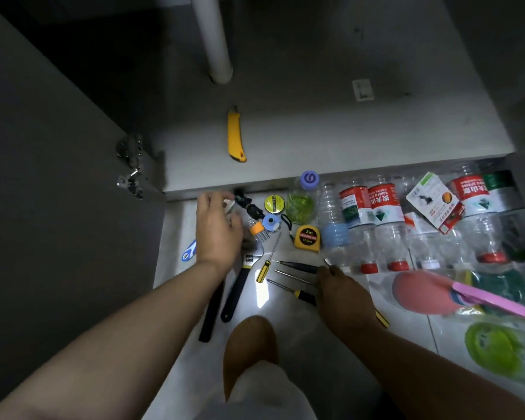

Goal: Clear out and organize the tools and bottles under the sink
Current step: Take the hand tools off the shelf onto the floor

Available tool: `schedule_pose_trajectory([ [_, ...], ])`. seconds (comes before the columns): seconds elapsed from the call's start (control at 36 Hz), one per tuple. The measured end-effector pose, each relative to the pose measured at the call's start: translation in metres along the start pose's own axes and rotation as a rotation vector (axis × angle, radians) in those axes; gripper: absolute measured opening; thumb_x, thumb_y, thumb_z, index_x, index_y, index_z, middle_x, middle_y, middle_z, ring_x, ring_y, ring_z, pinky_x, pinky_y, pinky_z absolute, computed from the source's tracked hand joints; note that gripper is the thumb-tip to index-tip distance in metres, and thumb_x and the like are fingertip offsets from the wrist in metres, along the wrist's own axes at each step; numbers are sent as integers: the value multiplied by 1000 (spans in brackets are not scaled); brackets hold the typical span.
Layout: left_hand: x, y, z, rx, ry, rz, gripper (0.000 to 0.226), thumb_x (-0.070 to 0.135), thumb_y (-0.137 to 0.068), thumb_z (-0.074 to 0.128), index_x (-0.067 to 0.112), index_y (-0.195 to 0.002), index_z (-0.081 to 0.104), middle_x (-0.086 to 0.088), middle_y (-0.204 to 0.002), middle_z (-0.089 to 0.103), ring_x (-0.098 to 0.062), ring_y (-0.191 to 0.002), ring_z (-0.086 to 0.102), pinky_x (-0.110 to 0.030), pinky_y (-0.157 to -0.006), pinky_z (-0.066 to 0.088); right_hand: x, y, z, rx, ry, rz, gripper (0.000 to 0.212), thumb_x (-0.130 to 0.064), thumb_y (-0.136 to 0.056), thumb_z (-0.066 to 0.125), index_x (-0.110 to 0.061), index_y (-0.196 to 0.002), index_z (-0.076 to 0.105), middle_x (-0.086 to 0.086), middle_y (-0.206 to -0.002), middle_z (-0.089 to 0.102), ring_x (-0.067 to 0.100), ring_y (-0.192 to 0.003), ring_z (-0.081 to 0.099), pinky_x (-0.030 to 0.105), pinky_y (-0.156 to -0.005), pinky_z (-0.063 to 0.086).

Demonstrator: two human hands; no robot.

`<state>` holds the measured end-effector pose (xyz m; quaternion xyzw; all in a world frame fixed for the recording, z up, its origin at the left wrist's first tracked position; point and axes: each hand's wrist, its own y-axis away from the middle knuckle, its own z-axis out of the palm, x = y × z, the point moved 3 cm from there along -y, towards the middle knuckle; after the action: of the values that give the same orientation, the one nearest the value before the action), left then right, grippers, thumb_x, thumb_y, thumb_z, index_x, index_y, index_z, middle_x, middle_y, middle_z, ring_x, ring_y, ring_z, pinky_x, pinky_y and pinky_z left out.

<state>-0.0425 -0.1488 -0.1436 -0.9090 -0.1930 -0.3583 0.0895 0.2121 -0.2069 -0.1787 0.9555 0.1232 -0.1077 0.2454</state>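
The cabinet floor (315, 125) under the sink carries only a yellow utility knife (236, 135). Plastic bottles (382, 219) lie in a row on the tiled floor (331, 353) before it. The left hand (217, 228) is over small tools, its grip is not clear. The right hand (343, 289) curls its fingers on a black pointed tool (297, 264) beside the screwdrivers (264, 269).

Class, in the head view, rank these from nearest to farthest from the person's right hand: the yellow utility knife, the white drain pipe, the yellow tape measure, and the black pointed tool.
From the right hand:
1. Black pointed tool, on the floor at its fingertips.
2. Yellow tape measure, on the floor just beyond.
3. Yellow utility knife, inside the cabinet, off to the left.
4. White drain pipe, at the cabinet's back.
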Motion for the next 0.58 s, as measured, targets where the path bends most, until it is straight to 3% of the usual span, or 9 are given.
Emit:
schedule_pose_trajectory([
  [0.08, 15, -36, -3, 69, 56, -64, 19, 9, -94, 62, 16, -111, 58, 0, -118, 48, -13, -95, 57, -21, -87, 46, -16, -11, -16, 16, -102, -138, 15, -30, -96, 53, -23, -108, 56, -2, -102, 59, 17, -90, 62, 32, -74, 54],
  [0.17, 31, -77, -8, 137, 21, -82, 26, 17, -94, 66, 11, -118, 57, -3, -115, 51, -18, -97, 57, -15, -84, 38, -34, -24, -35, 2, -220, -248, 4, -26, -95, 53, -25, -94, 57, -5, -92, 59, 13, -80, 59, 30, -69, 50],
  [0.25, 39, -116, -3, 42, -101, -163, 50, 31, -91, 72, 9, -131, 52, -15, -130, 54, -32, -117, 57, -32, -95, 43, -49, -37, -59, 33, -288, -317, 6, -19, -92, 56, -23, -93, 60, -8, -87, 59, 10, -77, 58, 28, -67, 48],
  [0.31, 43, -138, 4, -40, -207, -196, 57, 39, -89, 74, 6, -130, 53, -19, -130, 57, -37, -119, 57, -39, -96, 46, -54, -48, -77, 78, -323, -335, 9, -17, -92, 55, -19, -95, 64, -4, -89, 64, 13, -76, 61, 32, -68, 53],
  [0.36, 47, -150, 7, -93, -296, -219, 52, 41, -87, 74, 4, -122, 61, -20, -124, 62, -38, -114, 61, -39, -92, 49, -57, -58, -94, 112, -339, -356, 11, -15, -93, 54, -18, -96, 64, -1, -87, 65, 14, -73, 61, 34, -69, 55],
  [0.44, 51, -157, 11, -108, -328, -256, 36, 27, -84, 72, 5, -112, 68, -17, -116, 68, -36, -107, 67, -34, -83, 52, -54, -73, -115, 165, -326, -378, 12, -12, -93, 52, -16, -91, 63, 1, -84, 64, 18, -74, 61, 36, -69, 54],
  [0.58, 51, -142, 7, -138, -168, -413, 21, 22, -83, 67, 9, -98, 74, -12, -99, 73, -32, -94, 69, -28, -68, 45, -47, -81, -136, 265, -386, -377, 14, -13, -93, 50, -15, -89, 63, 2, -81, 64, 18, -70, 59, 34, -65, 52],
])
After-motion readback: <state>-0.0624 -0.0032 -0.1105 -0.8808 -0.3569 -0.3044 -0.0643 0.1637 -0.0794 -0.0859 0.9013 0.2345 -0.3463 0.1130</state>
